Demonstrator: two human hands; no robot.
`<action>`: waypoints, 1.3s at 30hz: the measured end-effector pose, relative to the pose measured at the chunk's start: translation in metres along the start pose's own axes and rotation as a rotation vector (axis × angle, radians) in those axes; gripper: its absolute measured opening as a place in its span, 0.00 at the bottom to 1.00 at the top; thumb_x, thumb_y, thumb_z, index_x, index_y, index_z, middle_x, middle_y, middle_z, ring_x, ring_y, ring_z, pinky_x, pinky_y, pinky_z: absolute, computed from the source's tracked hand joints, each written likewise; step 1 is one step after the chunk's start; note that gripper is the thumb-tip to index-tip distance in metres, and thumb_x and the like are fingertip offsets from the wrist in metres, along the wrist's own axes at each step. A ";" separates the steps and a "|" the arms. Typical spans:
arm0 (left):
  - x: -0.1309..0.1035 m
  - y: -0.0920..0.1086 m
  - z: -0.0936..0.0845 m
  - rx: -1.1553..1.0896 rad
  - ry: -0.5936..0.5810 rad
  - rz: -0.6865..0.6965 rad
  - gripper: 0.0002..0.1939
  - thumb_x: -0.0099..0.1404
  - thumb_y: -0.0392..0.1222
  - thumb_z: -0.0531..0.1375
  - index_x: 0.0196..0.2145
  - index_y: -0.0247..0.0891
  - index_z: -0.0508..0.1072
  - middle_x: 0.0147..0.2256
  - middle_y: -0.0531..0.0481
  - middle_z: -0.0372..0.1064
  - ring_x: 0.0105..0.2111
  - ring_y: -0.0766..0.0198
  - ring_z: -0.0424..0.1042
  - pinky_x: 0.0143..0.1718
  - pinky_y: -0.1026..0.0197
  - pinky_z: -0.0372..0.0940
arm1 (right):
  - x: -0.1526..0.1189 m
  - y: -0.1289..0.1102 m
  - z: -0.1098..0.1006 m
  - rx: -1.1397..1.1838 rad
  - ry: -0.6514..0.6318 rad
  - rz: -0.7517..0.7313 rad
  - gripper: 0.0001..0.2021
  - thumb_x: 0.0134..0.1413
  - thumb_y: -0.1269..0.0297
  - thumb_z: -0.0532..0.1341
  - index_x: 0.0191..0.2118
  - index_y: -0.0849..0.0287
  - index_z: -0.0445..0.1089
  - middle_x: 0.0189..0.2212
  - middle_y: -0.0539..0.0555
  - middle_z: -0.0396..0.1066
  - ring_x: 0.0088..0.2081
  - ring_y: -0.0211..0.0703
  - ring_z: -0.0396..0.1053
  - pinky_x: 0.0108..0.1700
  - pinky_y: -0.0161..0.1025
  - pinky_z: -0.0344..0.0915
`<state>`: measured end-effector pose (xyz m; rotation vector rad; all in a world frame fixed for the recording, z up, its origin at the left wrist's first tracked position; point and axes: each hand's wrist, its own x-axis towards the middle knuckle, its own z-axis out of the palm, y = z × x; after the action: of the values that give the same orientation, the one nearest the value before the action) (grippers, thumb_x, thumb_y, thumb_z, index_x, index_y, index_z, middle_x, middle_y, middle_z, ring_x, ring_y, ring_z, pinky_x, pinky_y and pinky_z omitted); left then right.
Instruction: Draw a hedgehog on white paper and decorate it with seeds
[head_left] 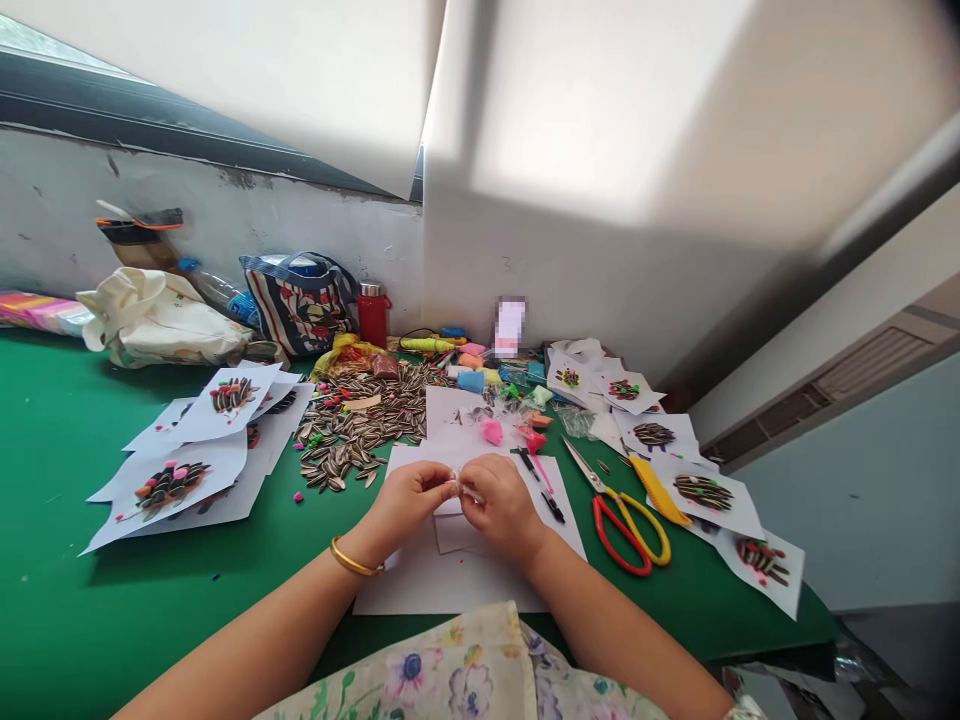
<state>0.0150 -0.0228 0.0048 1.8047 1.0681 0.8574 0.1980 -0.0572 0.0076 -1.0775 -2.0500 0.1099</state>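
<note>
My left hand (415, 497), with a gold bangle at the wrist, and my right hand (504, 502) meet over white paper sheets (397, 580). Their thumbs and fingertips pinch together on a small whitish piece (470, 493), mostly hidden by the fingers, so its kind does not show. Below the hands, a smaller sheet with dark edge lines (454, 535) lies on the white paper. Just right of my right hand lie a black pen (529, 462) and a thin pink stick (544, 474). Pink clay lumps (492, 432) rest beyond the hands.
Striped sunflower seeds (352, 430) are heaped at left centre. Scissors (622, 520) and a yellow cutter (658, 490) lie right. Sheets bearing seed-and-clay figures are at left (169, 490) and right (712, 492). Bags (300, 300) and a red flask (373, 315) stand along the wall.
</note>
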 end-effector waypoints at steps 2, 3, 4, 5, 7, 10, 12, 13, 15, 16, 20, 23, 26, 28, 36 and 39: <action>0.000 0.000 0.001 0.019 -0.028 -0.002 0.10 0.59 0.48 0.62 0.31 0.39 0.78 0.30 0.52 0.77 0.31 0.62 0.73 0.34 0.63 0.66 | 0.000 -0.001 0.000 -0.007 0.007 0.001 0.05 0.51 0.73 0.59 0.34 0.56 0.66 0.33 0.52 0.71 0.37 0.44 0.66 0.42 0.42 0.57; 0.000 0.001 0.001 0.021 -0.035 -0.003 0.10 0.59 0.48 0.62 0.31 0.39 0.78 0.30 0.52 0.77 0.31 0.62 0.73 0.34 0.63 0.66 | 0.000 -0.002 0.001 -0.008 0.009 0.004 0.05 0.50 0.74 0.59 0.33 0.56 0.66 0.31 0.52 0.71 0.36 0.44 0.65 0.42 0.42 0.57; -0.001 0.001 0.002 0.020 -0.035 -0.003 0.10 0.59 0.47 0.62 0.31 0.39 0.78 0.30 0.52 0.77 0.31 0.62 0.73 0.34 0.63 0.66 | 0.000 -0.002 0.001 -0.006 0.009 0.008 0.05 0.49 0.74 0.59 0.32 0.56 0.66 0.30 0.51 0.70 0.35 0.43 0.65 0.41 0.42 0.57; -0.001 0.002 0.002 0.019 -0.030 -0.001 0.09 0.59 0.47 0.62 0.31 0.39 0.78 0.30 0.52 0.77 0.31 0.62 0.73 0.34 0.63 0.66 | 0.000 -0.003 0.001 -0.002 0.010 0.014 0.05 0.48 0.74 0.58 0.31 0.56 0.65 0.29 0.51 0.69 0.35 0.43 0.65 0.41 0.41 0.58; -0.002 0.003 0.003 0.019 -0.011 0.013 0.08 0.59 0.45 0.62 0.31 0.39 0.78 0.30 0.52 0.77 0.31 0.62 0.73 0.34 0.63 0.66 | 0.001 -0.003 0.002 0.004 0.018 0.030 0.06 0.46 0.74 0.58 0.30 0.56 0.64 0.27 0.50 0.68 0.33 0.43 0.64 0.40 0.41 0.58; -0.003 0.005 0.005 0.061 0.037 0.058 0.07 0.60 0.44 0.62 0.31 0.39 0.77 0.30 0.52 0.76 0.31 0.63 0.73 0.34 0.63 0.66 | 0.001 -0.002 0.002 -0.006 0.043 0.067 0.05 0.45 0.74 0.57 0.28 0.56 0.63 0.26 0.50 0.67 0.32 0.43 0.64 0.38 0.41 0.58; -0.003 0.006 0.005 0.112 0.078 0.093 0.07 0.60 0.43 0.62 0.32 0.39 0.77 0.30 0.51 0.76 0.30 0.63 0.72 0.33 0.63 0.65 | 0.001 0.000 0.002 -0.012 0.065 0.086 0.05 0.45 0.74 0.57 0.27 0.56 0.63 0.26 0.50 0.66 0.31 0.43 0.63 0.38 0.41 0.58; -0.004 0.006 0.005 0.136 0.091 0.108 0.06 0.60 0.43 0.62 0.32 0.39 0.77 0.30 0.51 0.76 0.30 0.63 0.72 0.33 0.63 0.65 | 0.001 0.000 0.002 -0.008 0.072 0.090 0.05 0.45 0.74 0.57 0.28 0.56 0.63 0.26 0.50 0.66 0.31 0.43 0.63 0.38 0.40 0.58; -0.003 0.004 0.004 0.165 0.101 0.128 0.06 0.60 0.43 0.62 0.33 0.39 0.77 0.31 0.51 0.76 0.31 0.63 0.72 0.34 0.63 0.65 | 0.000 0.002 0.002 0.020 0.069 0.088 0.05 0.46 0.74 0.57 0.29 0.56 0.63 0.27 0.51 0.67 0.32 0.43 0.64 0.38 0.40 0.58; -0.003 0.003 0.003 0.170 0.098 0.132 0.06 0.60 0.43 0.62 0.34 0.40 0.77 0.32 0.51 0.76 0.32 0.63 0.73 0.35 0.63 0.66 | 0.001 0.002 0.002 0.043 0.058 0.086 0.05 0.47 0.73 0.57 0.30 0.56 0.64 0.28 0.51 0.68 0.33 0.44 0.65 0.39 0.40 0.59; -0.001 0.002 0.000 0.144 0.057 0.104 0.07 0.61 0.44 0.62 0.33 0.40 0.78 0.31 0.52 0.77 0.31 0.63 0.73 0.34 0.63 0.65 | 0.002 0.000 -0.001 0.123 0.006 0.084 0.05 0.51 0.72 0.57 0.34 0.56 0.66 0.31 0.52 0.71 0.35 0.43 0.67 0.41 0.40 0.60; -0.001 0.002 -0.001 0.103 0.032 0.074 0.06 0.60 0.43 0.62 0.31 0.39 0.77 0.28 0.54 0.75 0.29 0.64 0.72 0.32 0.65 0.64 | 0.003 -0.002 -0.002 0.140 -0.004 0.079 0.05 0.51 0.73 0.58 0.33 0.56 0.67 0.29 0.50 0.71 0.34 0.42 0.67 0.41 0.40 0.59; -0.001 0.002 0.000 0.072 0.000 0.056 0.04 0.58 0.41 0.62 0.30 0.39 0.76 0.27 0.54 0.75 0.29 0.65 0.71 0.31 0.65 0.64 | 0.003 -0.002 -0.002 0.136 -0.007 0.072 0.05 0.48 0.73 0.58 0.30 0.56 0.67 0.27 0.49 0.70 0.32 0.42 0.66 0.40 0.40 0.59; -0.001 0.001 0.001 0.059 -0.028 0.045 0.04 0.58 0.40 0.61 0.29 0.39 0.76 0.27 0.54 0.75 0.28 0.64 0.71 0.31 0.65 0.64 | 0.002 -0.002 -0.001 0.129 -0.008 0.072 0.05 0.46 0.73 0.58 0.29 0.56 0.67 0.26 0.49 0.70 0.31 0.41 0.66 0.39 0.39 0.59; -0.003 0.008 0.002 0.109 0.047 0.114 0.08 0.62 0.44 0.61 0.29 0.39 0.75 0.27 0.52 0.74 0.28 0.65 0.70 0.31 0.64 0.64 | 0.002 0.000 -0.001 0.091 0.082 0.133 0.06 0.42 0.74 0.57 0.28 0.56 0.66 0.26 0.50 0.69 0.31 0.42 0.66 0.38 0.40 0.60; -0.002 0.011 0.000 0.047 0.122 0.092 0.09 0.61 0.46 0.61 0.31 0.38 0.75 0.28 0.52 0.73 0.28 0.65 0.70 0.31 0.64 0.66 | 0.001 0.004 0.000 0.143 0.105 0.214 0.06 0.44 0.73 0.57 0.29 0.56 0.67 0.27 0.50 0.69 0.32 0.42 0.66 0.38 0.39 0.62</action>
<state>0.0177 -0.0272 0.0141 1.8724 1.0959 1.0163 0.2004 -0.0542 0.0064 -1.1844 -1.8015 0.2975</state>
